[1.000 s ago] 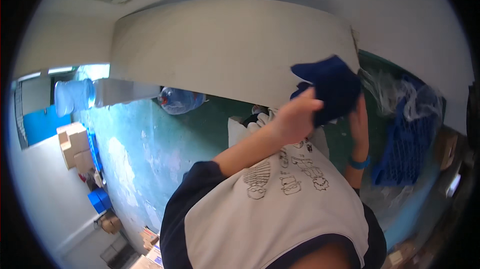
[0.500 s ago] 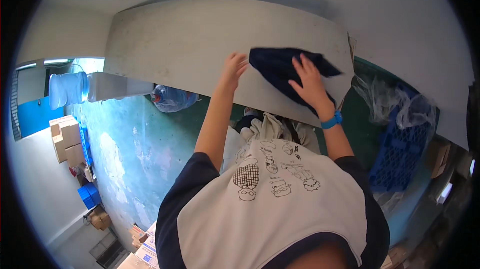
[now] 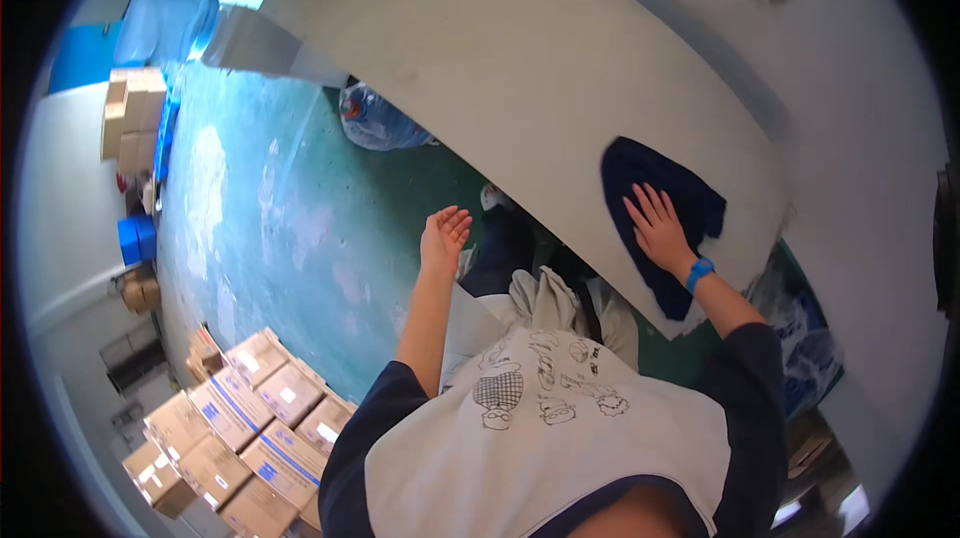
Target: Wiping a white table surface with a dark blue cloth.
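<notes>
A folded navy cloth (image 3: pixel 622 183) lies on the right end of the pale table. My right hand (image 3: pixel 660 230) rests flat on it, fingers stretched out, with a blue band round the wrist. The kind of cloth item cannot be made out. My left hand (image 3: pixel 444 240) hovers off the table's near edge, palm partly turned up. Its fingers are loosely bent and apart, with nothing in them.
The long pale table (image 3: pixel 480 48) runs slantwise along a wall. Below its near edge is a bagged water bottle (image 3: pixel 385 120). Large clear bottles (image 3: pixel 165 23) stand far left. Stacked cartons (image 3: pixel 250 428) fill the lower left. Clear plastic wrap (image 3: pixel 805 343) hangs beyond the table's right end.
The view has turned, so the table now slants. The cloth lies flatter under my right hand. My left hand has moved away from the cloth, off the table's near edge.
</notes>
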`<move>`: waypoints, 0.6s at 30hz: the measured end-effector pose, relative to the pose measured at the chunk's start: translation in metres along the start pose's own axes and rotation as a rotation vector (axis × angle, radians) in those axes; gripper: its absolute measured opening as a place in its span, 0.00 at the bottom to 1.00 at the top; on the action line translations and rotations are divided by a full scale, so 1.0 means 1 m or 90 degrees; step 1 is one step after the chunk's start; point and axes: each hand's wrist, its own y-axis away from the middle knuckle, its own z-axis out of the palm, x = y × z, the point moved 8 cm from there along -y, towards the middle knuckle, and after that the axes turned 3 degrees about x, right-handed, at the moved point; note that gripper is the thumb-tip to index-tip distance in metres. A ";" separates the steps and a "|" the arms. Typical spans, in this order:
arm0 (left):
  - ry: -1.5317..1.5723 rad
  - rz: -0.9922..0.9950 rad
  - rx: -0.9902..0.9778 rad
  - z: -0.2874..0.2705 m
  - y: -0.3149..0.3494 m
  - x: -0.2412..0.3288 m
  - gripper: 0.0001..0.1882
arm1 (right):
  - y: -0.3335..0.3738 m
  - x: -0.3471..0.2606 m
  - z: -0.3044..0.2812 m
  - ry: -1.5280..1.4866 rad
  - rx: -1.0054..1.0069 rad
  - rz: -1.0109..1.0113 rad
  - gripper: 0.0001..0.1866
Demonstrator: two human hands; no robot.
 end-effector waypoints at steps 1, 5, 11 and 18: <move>-0.006 0.015 0.030 -0.013 -0.008 0.003 0.20 | -0.002 -0.002 -0.002 -0.005 -0.028 0.006 0.32; 0.072 0.045 0.156 -0.007 -0.066 0.025 0.23 | -0.022 -0.010 0.024 0.026 -0.147 -0.012 0.31; 0.122 0.142 0.160 0.040 -0.188 0.143 0.30 | -0.158 -0.085 0.051 -0.047 -0.131 -0.065 0.32; 0.308 0.111 0.023 0.070 -0.266 0.267 0.36 | -0.429 -0.183 0.069 -0.090 -0.019 -0.116 0.30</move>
